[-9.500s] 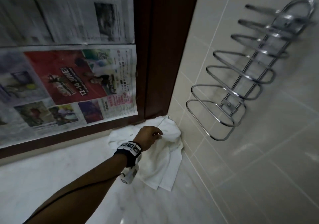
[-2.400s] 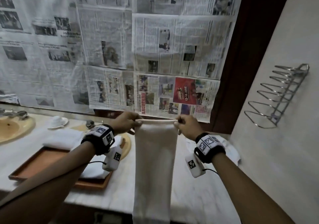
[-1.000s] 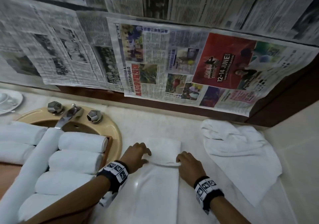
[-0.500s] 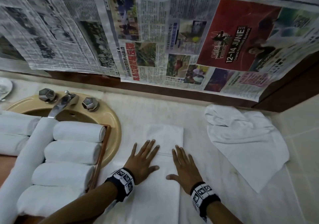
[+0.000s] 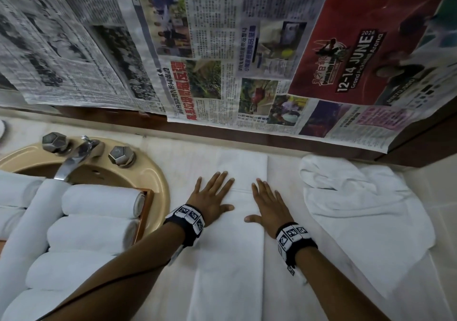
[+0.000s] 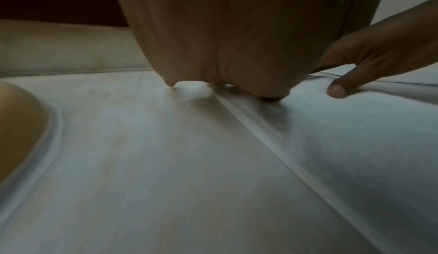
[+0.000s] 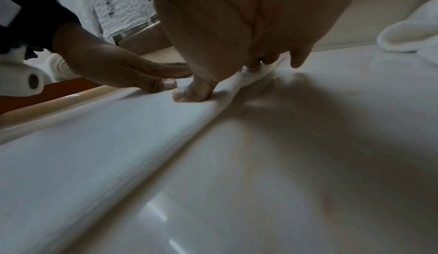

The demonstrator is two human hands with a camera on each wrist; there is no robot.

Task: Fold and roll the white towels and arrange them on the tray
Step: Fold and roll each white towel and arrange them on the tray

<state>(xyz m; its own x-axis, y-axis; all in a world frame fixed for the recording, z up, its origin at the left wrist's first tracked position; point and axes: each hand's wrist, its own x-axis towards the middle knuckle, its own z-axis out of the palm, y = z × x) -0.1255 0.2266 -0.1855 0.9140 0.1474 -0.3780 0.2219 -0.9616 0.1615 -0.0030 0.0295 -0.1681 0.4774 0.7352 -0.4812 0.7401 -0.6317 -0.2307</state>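
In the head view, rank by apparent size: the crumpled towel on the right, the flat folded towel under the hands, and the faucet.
1. flat folded towel, though nearness to the camera enlarges it
2. crumpled towel
3. faucet, clearly smallest

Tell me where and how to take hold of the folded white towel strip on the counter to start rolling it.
Grip the folded white towel strip at its far short edge, by the wall, a corner in each hand, and roll toward the body. It lies flat and lengthwise, with that end free and square. The left hand and right hand press flat on it just short of that edge.
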